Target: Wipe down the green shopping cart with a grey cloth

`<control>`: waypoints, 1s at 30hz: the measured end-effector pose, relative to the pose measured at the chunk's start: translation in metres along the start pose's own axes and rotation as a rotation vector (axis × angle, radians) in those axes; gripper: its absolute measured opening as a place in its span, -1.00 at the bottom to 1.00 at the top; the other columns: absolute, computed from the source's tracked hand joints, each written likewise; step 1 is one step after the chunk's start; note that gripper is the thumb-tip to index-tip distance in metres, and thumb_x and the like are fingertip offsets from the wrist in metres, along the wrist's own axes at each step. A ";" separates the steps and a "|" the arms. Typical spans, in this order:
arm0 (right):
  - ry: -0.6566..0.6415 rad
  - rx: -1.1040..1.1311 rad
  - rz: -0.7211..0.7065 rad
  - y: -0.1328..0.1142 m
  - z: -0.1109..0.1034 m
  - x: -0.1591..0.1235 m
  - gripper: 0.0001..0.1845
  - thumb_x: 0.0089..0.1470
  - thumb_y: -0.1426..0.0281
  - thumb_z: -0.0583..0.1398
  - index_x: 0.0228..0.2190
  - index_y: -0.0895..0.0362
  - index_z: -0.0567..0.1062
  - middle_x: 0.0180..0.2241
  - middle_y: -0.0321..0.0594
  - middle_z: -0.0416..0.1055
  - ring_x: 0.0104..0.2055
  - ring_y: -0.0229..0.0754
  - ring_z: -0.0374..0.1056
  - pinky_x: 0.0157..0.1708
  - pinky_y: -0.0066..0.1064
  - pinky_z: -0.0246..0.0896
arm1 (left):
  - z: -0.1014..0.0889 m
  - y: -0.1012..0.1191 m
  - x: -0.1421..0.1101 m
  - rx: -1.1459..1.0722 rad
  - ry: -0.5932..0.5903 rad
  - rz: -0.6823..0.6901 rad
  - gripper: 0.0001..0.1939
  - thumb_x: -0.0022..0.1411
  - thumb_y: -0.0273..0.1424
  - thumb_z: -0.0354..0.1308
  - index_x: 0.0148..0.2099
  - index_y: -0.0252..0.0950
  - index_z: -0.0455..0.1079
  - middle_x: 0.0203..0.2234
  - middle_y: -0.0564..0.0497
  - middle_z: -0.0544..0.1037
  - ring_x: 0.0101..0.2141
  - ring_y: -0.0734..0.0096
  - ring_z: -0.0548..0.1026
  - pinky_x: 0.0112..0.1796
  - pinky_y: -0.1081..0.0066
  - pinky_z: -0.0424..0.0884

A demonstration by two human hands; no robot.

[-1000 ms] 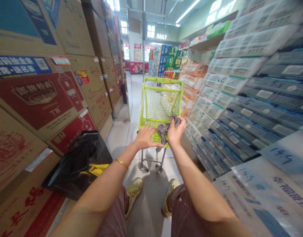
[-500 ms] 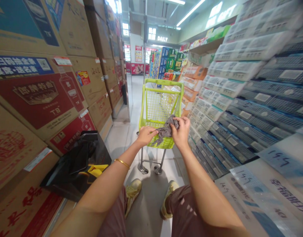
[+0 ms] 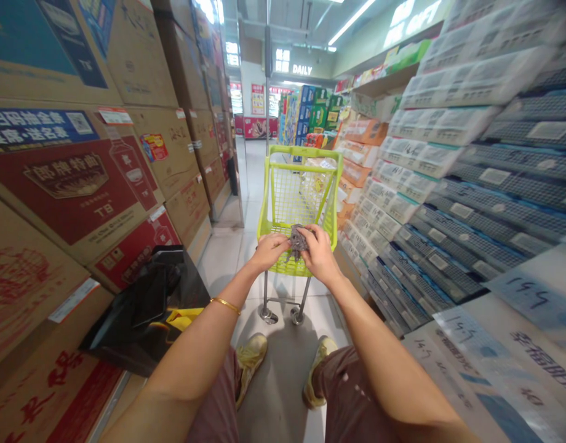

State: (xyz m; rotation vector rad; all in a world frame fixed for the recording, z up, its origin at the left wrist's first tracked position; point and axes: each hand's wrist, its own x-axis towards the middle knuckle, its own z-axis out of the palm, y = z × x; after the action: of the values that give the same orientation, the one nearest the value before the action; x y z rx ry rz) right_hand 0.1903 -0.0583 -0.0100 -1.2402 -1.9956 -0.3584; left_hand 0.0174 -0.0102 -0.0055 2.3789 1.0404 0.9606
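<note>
Fingertips of the right hand (image 3: 320,253) pinch a crumpled grey cloth (image 3: 296,243) over a green trolley (image 3: 304,167).
The left hand's (image 3: 270,249) fingers, held together, touch the cloth's edge; from here I can't tell whether they grip. A gold bracelet (image 3: 226,304) circles that arm. Cartons (image 3: 66,184) rise to the left, wrapped packs (image 3: 430,126) to the right.

Cardboard boxes (image 3: 75,184) are towering at nine o'clock, a black bag (image 3: 149,301) is sitting at eight, wrapped packs (image 3: 449,206) are standing stacked at three, a DAILY sign (image 3: 302,70) is glowing at twelve!
</note>
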 end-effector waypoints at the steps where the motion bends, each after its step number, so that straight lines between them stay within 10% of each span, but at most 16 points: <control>1: 0.018 0.003 -0.009 0.003 -0.006 0.001 -0.49 0.00 0.52 0.06 0.04 0.17 0.30 0.00 -0.01 0.22 0.03 -0.04 0.13 0.05 -0.17 0.13 | -0.001 0.000 -0.001 0.012 -0.007 -0.006 -0.65 0.25 -0.29 -0.08 -0.40 -0.28 0.49 -0.31 0.00 0.57 -0.23 0.36 0.47 -0.12 0.34 0.29; 7: 0.194 -0.151 -0.003 0.012 -0.026 -0.007 -0.46 0.03 0.56 0.00 0.05 -0.02 0.32 0.01 -0.12 0.26 0.05 -0.02 0.10 0.03 -0.07 0.11 | -0.002 -0.005 -0.007 0.173 0.006 -0.032 -0.72 0.23 -0.23 0.00 -0.21 -0.19 0.51 -0.23 0.01 0.58 -0.17 0.29 0.43 -0.07 0.21 0.19; 14: -0.078 -0.211 -0.195 0.004 0.018 -0.034 -0.53 0.09 0.51 0.04 0.02 -0.07 0.37 0.06 -0.21 0.31 0.10 -0.02 0.03 0.02 -0.09 0.06 | -0.011 -0.020 -0.007 0.251 0.001 -0.023 -0.71 0.24 -0.27 -0.03 -0.25 -0.21 0.51 -0.29 -0.01 0.58 -0.22 0.30 0.43 -0.12 0.22 0.18; 30: -0.029 -0.185 -0.204 0.009 0.042 -0.015 -0.74 0.13 0.27 0.12 -0.13 -0.08 0.47 0.03 -0.16 0.33 0.13 -0.02 0.05 0.01 -0.11 -0.04 | -0.013 -0.020 -0.009 0.504 0.133 -0.032 -0.68 0.26 -0.35 -0.13 -0.40 -0.27 0.41 -0.39 -0.06 0.52 -0.25 0.25 0.38 -0.08 0.17 0.17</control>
State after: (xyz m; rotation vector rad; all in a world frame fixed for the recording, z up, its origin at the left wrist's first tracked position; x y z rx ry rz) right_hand 0.1825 -0.0392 -0.0507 -1.1594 -2.1598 -0.6414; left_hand -0.0067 -0.0026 -0.0116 2.7067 1.5167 0.9412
